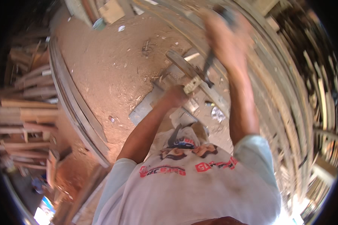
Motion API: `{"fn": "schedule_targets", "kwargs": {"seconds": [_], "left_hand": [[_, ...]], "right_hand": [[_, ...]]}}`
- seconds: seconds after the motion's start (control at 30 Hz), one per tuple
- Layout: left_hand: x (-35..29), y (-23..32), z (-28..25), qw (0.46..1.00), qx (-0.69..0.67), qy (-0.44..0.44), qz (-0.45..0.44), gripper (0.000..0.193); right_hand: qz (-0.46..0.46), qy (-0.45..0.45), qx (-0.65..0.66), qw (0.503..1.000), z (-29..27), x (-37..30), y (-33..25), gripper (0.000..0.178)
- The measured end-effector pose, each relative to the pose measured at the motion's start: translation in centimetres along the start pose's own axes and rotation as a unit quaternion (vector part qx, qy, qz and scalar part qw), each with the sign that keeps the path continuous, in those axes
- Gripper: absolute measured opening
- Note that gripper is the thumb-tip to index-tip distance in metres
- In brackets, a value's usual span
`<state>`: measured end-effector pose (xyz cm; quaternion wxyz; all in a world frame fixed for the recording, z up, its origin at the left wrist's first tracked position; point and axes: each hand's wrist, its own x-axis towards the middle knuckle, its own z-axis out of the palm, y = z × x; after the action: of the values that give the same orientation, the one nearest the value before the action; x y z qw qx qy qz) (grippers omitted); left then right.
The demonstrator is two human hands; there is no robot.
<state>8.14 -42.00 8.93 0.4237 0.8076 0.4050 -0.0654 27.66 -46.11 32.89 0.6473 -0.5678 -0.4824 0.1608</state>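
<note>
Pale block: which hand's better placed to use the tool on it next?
Likely the right hand: it grips the dark tool, while the left hand is at the pale block.

Free floor [101, 71] left, planks [285, 101] right

Looks like a carpentry workshop, a rough one, packed with timber! Starting from the wooden beam [178, 62] propped near the middle: just left of it, straight onto a bare earth floor [109, 62] strewn with chips and scraps. Farther left of the beam, past long planks [79, 105] lying on the ground, right into stacked lumber [30, 112], piled layer upon layer. Now over to the right of the beam, running into long boards [285, 105] laid side by side! Farther right again, up against a dark heap of narrow strips [323, 90]. And right at the beam, down to a dark hand tool [209, 62], blurred.
</note>
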Motion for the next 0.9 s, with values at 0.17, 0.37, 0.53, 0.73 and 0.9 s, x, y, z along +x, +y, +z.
{"fn": "schedule_targets", "kwargs": {"seconds": [0.17,0.37,0.53,0.73,0.9], "left_hand": [[-0.7,4.0,-3.0,0.998,0.003,-0.032,-0.056,0.057],[-1.5,4.1,-0.8,0.999,-0.007,-0.022,-0.045,0.063],[-2.7,5.6,2.8,0.996,-0.064,0.038,-0.055,0.058],[-4.5,4.5,10.3,0.989,-0.083,0.118,0.043,0.052],[-5.3,7.8,11.2,0.984,-0.057,0.084,0.144,0.047]], "right_hand": [[-0.043,0.045,0.191,0.98,-5.1,-6.2,2.3,0.017],[0.004,0.118,0.358,0.926,-11.5,-12.6,6.8,0.021],[-0.042,0.162,0.369,0.915,-17.0,-19.6,5.0,0.028],[-0.055,0.244,0.268,0.93,-25.3,-29.3,-0.6,0.03],[0.029,0.397,0.01,0.918,-26.4,-35.4,-5.7,0.026]]}}
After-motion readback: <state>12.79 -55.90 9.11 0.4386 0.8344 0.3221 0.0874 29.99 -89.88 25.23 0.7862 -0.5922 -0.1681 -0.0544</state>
